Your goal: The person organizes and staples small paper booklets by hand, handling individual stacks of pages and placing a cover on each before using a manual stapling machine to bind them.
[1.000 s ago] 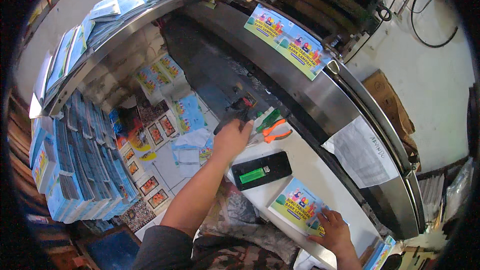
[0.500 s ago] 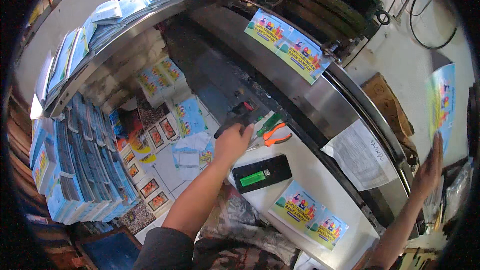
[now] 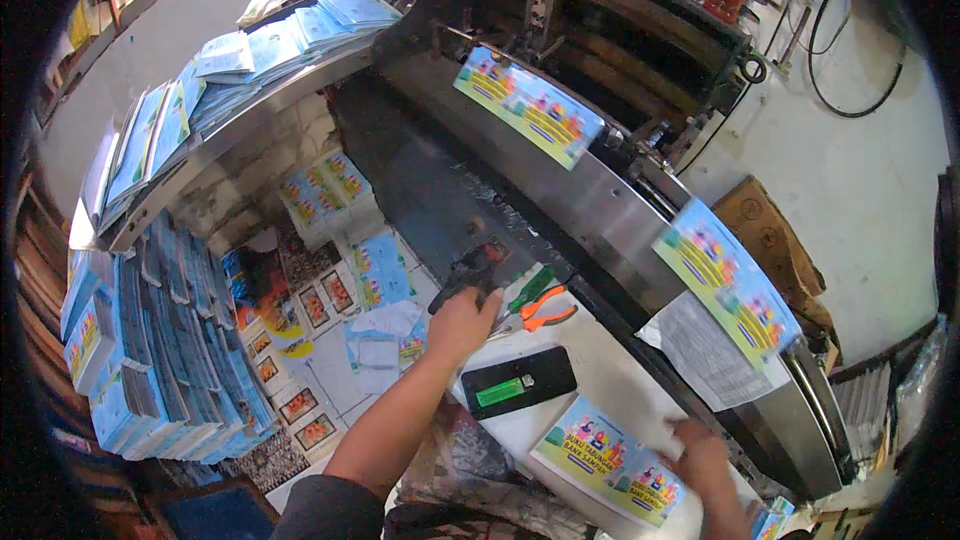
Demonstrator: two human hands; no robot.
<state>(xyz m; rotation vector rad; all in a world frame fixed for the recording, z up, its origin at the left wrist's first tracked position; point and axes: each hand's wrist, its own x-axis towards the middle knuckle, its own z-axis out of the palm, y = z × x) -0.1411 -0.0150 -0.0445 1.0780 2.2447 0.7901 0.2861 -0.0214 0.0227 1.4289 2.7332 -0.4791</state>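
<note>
My left hand point(image 3: 465, 325) reaches forward over the table's far end, its fingers curled round a dark handle-like part point(image 3: 470, 270). The thumb shows, but most of the fingertips are hidden. My right hand point(image 3: 705, 465), a little blurred, hovers at the right edge of a stack of printed cover sheets point(image 3: 600, 455) on the white table, fingers apart and holding nothing. One printed sheet point(image 3: 530, 105) lies on the machine's metal bar at the back. Another printed sheet point(image 3: 730, 280) lies further right along that bar, partly over a grey written paper point(image 3: 700, 350).
A black phone point(image 3: 550, 370) with a green lighter point(image 3: 502, 392) on it lies beside orange-handled pliers point(image 3: 550, 310) and a green-handled tool point(image 3: 527, 286). Tall booklet stacks point(image 3: 175, 370) stand at left; more booklets point(image 3: 255, 50) line a ledge. Dark machinery point(image 3: 620, 30) fills the back.
My right hand has let go of the sheet it held up at the right, which now lies on the metal bar. That hand has come back to the table stack. My left hand stays put.
</note>
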